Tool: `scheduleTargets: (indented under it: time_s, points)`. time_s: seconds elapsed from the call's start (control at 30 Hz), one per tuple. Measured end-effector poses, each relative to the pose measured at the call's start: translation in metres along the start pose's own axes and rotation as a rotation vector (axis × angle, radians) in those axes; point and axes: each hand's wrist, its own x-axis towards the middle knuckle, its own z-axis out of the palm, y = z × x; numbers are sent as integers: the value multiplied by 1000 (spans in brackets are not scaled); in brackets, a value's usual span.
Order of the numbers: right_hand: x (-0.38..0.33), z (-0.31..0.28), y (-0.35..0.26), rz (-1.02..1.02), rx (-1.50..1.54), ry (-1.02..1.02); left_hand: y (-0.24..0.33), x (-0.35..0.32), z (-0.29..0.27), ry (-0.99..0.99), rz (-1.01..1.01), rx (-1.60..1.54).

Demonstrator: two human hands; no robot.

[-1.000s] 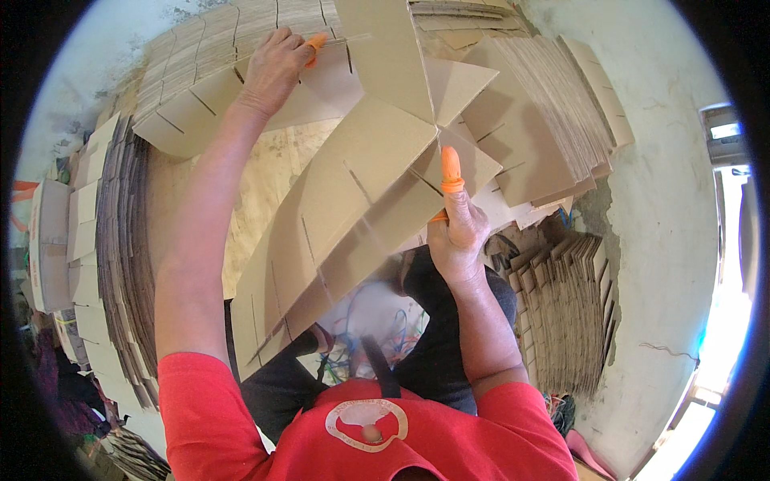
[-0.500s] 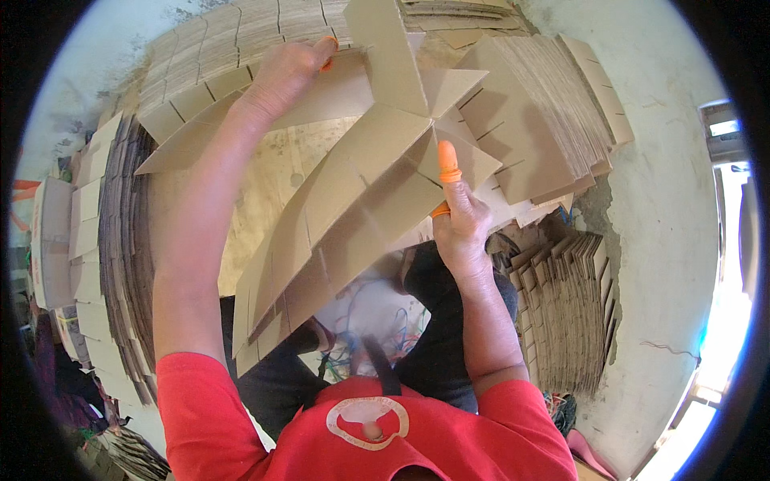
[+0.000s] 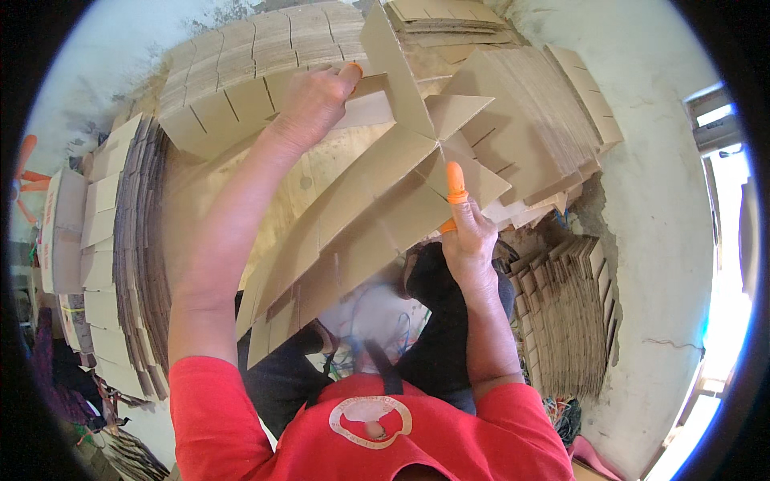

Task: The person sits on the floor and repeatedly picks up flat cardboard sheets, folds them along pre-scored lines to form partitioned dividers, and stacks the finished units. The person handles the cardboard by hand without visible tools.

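Observation:
Slotted brown cardboard strips (image 3: 345, 208) cross each other in a partial partition that slants over my lap. My right hand (image 3: 470, 240) grips its right side near the crossing, thumb laid along the cardboard and the other fingers mostly hidden behind. Orange rubber covers sit on that thumb and on a finger. At the upper left, my left hand (image 3: 317, 104) is closed, fingertips pinched at the edge of a cardboard strip (image 3: 373, 88) beside the upright panel (image 3: 393, 68). An orange cover shows on a fingertip there too.
A wooden board (image 3: 297, 180) lies under the work. Stacks of slotted cardboard stand at the back (image 3: 265, 56), the right (image 3: 529, 112), the lower right (image 3: 565, 313) and the left (image 3: 132, 248). A pale wall (image 3: 654, 240) rises on the right.
My left hand has shifted right and slightly down in the picture. The long strip that reached leftward from it no longer shows there. The partition and my right hand sit slightly lower.

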Motion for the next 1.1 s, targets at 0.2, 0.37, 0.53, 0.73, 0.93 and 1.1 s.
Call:
scheduleTargets:
  time_s: [0.2, 0.37, 0.53, 0.73, 0.93, 1.1]
  points:
    - [-9, -8, -2, -23, 15, -19, 0, -7, 5, -50, -43, 48]
    - [-11, -12, -4, 29, 23, -64, 15, -9, -1, 0, -11, -34]
    - [-10, -15, 1, 104, -48, -231, 41, -7, -14, -35, -10, -219]
    - [7, -30, -5, 132, -173, -391, 29, -18, -7, -274, -146, -341]
    - [25, -19, 31, 133, -132, -550, 68, -51, -79, -361, -411, -597]
    - [34, -49, 57, 106, 179, -685, 139, -123, -175, -691, -178, -425]
